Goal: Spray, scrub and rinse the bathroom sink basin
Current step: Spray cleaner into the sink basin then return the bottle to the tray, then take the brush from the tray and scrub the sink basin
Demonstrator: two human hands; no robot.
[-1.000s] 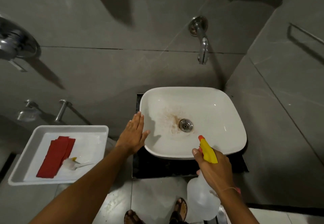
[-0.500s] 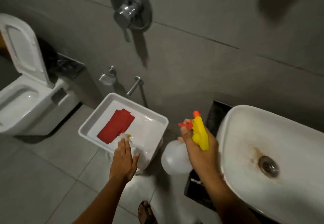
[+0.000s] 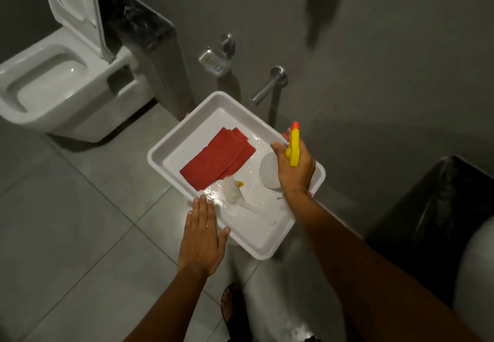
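Right hand (image 3: 295, 170) grips the spray bottle (image 3: 270, 173) by its yellow trigger head, low over the white tray (image 3: 263, 250). Left hand (image 3: 200, 237) flat, fingers spread, empty, at the tray's near rim. Scrub brush (image 3: 232, 192) just beyond its fingertips, beside the red cloth (image 3: 216, 158). Sink basin barely in view, far right of the right hand. Looks like spraying is done: next, release bottle, pick up brush.

Head camera, looking steeply down

Close above the white tray (image 3: 171, 142); toilet (image 3: 64, 87) at left, floor (image 3: 66, 221) below.
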